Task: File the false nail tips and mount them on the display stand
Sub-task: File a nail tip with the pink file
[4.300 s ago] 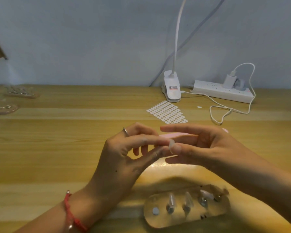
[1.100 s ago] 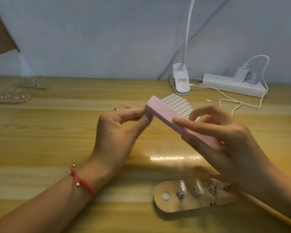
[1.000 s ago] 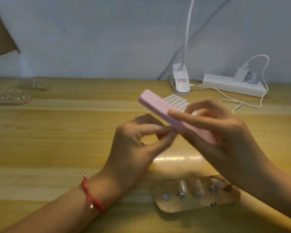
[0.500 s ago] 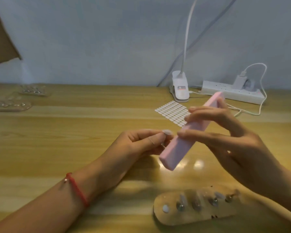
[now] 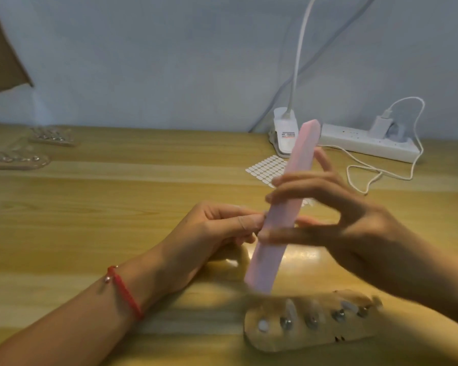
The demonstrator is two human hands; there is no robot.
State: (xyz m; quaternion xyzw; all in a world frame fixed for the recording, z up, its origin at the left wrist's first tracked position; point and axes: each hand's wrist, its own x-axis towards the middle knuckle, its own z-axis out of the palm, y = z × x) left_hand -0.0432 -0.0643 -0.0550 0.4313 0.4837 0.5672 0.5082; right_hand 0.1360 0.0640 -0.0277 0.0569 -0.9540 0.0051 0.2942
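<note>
Here's the right hand, thumb and fingers clamped round the middle of the pink buffer block, which stands nearly upright above the worktop, lower end just over the wooden display stand. The left hand sits against the block's left edge, thumb and forefinger pinched tight together. I'd say the false nail tip is in that pinch, but it's too small and blurred to make out. A tip like that should be featherlight, thin, springy plastic, smooth and quick to flick away, so the hold wants to be on its sides near the base, leaving the edge free for the block. The block looks light and slightly cushioned, easy to steer from its middle. On the stand, several pegs show, a few seemingly carrying tips. A sheet of adhesive tabs lies beyond.
</note>
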